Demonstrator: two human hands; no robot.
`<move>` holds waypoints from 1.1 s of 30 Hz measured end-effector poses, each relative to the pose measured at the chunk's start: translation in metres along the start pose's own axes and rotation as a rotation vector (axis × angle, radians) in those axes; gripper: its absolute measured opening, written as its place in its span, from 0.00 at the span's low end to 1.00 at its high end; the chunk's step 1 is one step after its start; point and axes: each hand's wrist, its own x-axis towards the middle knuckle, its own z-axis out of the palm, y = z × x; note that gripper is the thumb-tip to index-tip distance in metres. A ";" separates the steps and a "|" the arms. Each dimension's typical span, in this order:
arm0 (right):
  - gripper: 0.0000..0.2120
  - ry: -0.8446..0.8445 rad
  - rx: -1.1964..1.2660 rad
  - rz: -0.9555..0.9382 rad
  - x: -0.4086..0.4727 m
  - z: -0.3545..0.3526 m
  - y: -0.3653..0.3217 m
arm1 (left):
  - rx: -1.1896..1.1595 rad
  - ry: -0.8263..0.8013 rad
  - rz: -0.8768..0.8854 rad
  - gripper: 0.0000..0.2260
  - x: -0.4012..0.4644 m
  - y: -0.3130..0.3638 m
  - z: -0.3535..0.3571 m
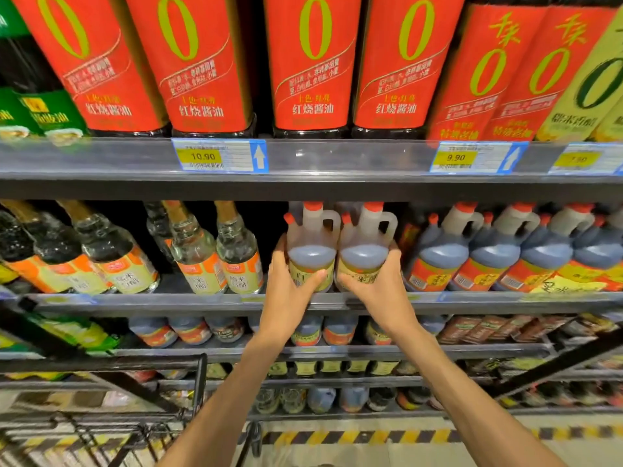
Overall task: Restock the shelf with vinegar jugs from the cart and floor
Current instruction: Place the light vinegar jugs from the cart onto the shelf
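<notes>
1. We cannot read the labels of the two vinegar jugs (338,251); our left hand (290,291) and right hand (379,288) cover most of the print.
2. The tall red-labelled bottles (313,62) on the upper shelf are cut off by the top edge, so we see no caps.
3. The price tag at far right (577,159) is too blurred to read.
4. The cart (141,419) at near left runs out of the bottom edge.
5. The jars on the lowest shelf (320,399) are too small and smeared to identify.
6. How deep the shelf goes behind the jugs stays in shadow.
</notes>
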 end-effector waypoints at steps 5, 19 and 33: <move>0.30 -0.047 -0.192 -0.056 0.001 -0.003 0.018 | 0.158 -0.022 -0.023 0.27 0.004 -0.010 -0.003; 0.32 -0.011 -0.259 -0.014 0.004 -0.003 0.029 | 0.295 -0.073 -0.041 0.25 0.014 -0.020 -0.010; 0.33 -0.043 -0.221 -0.002 0.001 -0.005 0.026 | 0.267 -0.074 -0.036 0.24 0.007 -0.011 -0.010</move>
